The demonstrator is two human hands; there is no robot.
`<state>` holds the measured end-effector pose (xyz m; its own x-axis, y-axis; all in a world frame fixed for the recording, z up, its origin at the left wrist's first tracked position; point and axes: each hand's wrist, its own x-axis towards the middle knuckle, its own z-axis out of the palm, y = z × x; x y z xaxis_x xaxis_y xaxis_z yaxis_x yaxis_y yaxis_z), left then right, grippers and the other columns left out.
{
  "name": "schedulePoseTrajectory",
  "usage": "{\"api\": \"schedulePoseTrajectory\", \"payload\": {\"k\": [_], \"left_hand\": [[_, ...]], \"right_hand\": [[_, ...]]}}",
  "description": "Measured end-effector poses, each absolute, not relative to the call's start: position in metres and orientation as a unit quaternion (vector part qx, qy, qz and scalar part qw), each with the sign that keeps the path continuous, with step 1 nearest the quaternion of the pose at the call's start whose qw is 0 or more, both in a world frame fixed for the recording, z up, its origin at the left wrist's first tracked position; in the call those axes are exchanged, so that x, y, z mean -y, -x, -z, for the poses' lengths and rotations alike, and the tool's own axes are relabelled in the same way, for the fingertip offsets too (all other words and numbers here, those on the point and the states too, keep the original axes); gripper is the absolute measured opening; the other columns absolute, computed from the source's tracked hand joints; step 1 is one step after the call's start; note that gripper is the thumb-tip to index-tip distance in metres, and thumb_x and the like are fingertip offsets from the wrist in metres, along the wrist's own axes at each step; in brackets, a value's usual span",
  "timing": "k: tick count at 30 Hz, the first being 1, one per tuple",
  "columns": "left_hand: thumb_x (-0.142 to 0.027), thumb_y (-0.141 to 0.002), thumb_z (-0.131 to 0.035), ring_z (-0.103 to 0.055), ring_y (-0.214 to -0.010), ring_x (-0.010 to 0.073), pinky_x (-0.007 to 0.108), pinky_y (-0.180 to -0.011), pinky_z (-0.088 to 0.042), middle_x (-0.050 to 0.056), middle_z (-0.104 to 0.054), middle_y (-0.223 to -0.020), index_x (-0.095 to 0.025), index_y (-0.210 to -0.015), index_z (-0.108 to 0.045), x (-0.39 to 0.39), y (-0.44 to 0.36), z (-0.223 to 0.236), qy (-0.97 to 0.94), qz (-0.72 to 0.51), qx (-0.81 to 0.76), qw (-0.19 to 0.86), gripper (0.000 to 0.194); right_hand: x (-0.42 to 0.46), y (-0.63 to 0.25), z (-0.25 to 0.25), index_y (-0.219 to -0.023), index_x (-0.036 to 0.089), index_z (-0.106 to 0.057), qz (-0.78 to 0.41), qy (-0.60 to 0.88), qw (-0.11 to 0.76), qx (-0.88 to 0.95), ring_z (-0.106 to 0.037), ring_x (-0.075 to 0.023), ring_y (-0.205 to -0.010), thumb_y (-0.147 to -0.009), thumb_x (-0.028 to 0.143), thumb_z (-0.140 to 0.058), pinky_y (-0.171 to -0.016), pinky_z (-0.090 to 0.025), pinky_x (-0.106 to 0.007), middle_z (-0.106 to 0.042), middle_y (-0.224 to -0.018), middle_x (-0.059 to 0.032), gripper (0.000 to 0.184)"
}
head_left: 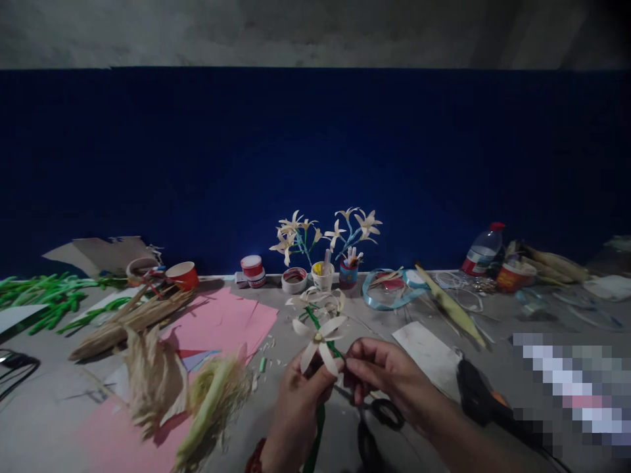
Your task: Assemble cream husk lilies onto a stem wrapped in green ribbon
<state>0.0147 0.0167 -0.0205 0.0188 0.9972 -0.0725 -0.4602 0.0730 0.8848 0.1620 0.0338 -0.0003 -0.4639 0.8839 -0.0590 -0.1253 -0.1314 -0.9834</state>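
Observation:
My left hand [308,391] is closed around a handmade flower spray, its fingers just under a cream flower [318,337] with pale, narrow petals that look like corn husk. A green-wrapped stem [332,347] runs behind this flower, and further pale petals show beyond it. My right hand [379,368] is closed, its fingertips pinching at the stem's lower end beside the left fingers; exactly what lies between them is partly hidden. From below my left hand hangs a green strip [319,430]. Black-handled scissors [387,414] lie on the table under my right hand.
Finished flowers [294,236] stand in small cups at the back. Pink paper [221,322], dried husks [152,374] and green pipe cleaners [49,299] cover the left. Rightward are a black glue gun [480,394], white paper [426,351], blue ribbon [379,302] and a bottle [486,249].

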Motion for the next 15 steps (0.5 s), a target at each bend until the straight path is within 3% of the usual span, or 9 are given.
{"api": "schedulePoseTrajectory", "payload": {"k": [8, 13, 15], "left_hand": [[-0.038, -0.067, -0.076, -0.030, -0.050, 0.0070, 0.020, -0.046, -0.025, -0.007, -0.042, -0.054, -0.015, -0.067, -0.058, -0.014, -0.014, 0.025, -0.407, -0.584, -0.444, 0.544, 0.029], [-0.041, -0.067, -0.077, -0.033, -0.054, 0.0082, 0.019, -0.049, -0.027, -0.005, -0.047, -0.059, -0.016, -0.069, -0.058, -0.013, -0.018, 0.030, -0.392, -0.590, -0.412, 0.572, 0.032], [-0.040, -0.065, -0.079, -0.034, -0.054, 0.0078, 0.019, -0.049, -0.027, -0.005, -0.048, -0.060, -0.017, -0.070, -0.057, -0.014, -0.016, 0.030, -0.380, -0.583, -0.392, 0.601, 0.032]], "right_hand": [[-0.029, -0.153, 0.007, -0.068, 0.019, -0.050, -0.624, 0.364, 0.429, 0.542, -0.048, -0.0091, -0.047, -0.069, 0.057, -0.069, -0.051, -0.044, -0.024, -0.050, -0.057, 0.0061, 0.042], [-0.021, -0.158, -0.004, -0.065, 0.019, -0.053, -0.421, 0.458, 0.414, 0.665, -0.049, -0.0125, -0.055, -0.079, 0.038, -0.064, -0.049, -0.033, -0.023, -0.052, -0.058, 0.0031, 0.026], [-0.022, -0.161, -0.006, -0.065, 0.019, -0.054, -0.402, 0.463, 0.396, 0.684, -0.049, -0.0130, -0.057, -0.078, 0.032, -0.065, -0.049, -0.032, -0.023, -0.053, -0.059, 0.0028, 0.021]]}}
